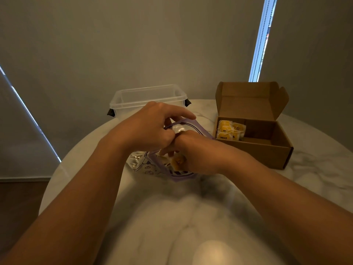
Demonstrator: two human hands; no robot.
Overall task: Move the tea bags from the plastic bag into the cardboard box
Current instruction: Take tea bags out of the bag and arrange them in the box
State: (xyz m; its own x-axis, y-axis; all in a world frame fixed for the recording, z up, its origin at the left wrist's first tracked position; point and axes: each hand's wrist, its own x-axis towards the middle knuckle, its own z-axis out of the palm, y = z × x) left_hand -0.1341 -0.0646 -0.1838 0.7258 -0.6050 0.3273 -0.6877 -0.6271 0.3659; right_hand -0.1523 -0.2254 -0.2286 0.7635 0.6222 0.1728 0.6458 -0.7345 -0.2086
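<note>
Now our left hand (pixel 149 127) pinches the plastic bag (pixel 193 124) open at its rim so our right hand (pixel 193 152), reaching inside, grips a tea bag (pixel 178 161).

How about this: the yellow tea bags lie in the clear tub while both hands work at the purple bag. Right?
Not the clear tub: the head view shows the yellow tea bags in the cardboard box. The left hand and right hand work at the purple bag.

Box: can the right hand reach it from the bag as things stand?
Probably yes. The box stands open just right of the bag, lid up, nothing between it and the right hand; its right half looks bare.
</note>
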